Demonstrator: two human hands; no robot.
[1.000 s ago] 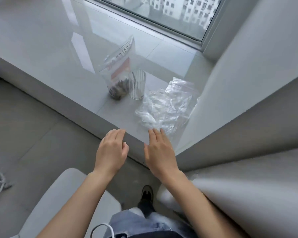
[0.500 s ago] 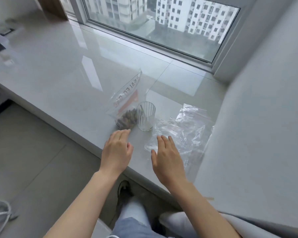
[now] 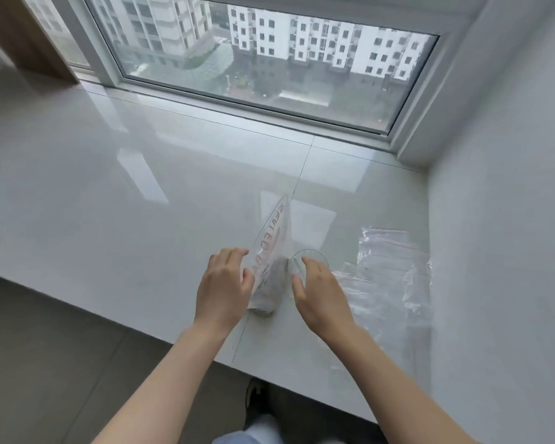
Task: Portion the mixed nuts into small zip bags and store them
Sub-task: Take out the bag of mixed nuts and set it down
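Mid-frame, my left hand [image 3: 225, 283] touched the upright clear red-lettered nut bag [image 3: 269, 267]; my right hand [image 3: 318, 290], fingers loosely curled, neared the clear ribbed glass [image 3: 314, 255], its grip unclear.

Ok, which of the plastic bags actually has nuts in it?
The printed bag standing upright between both hands, beside the glass. The clear bags lying flat to its right look empty.

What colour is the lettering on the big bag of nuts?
Red-orange, printed on the clear big bag of nuts; the head view shows it.
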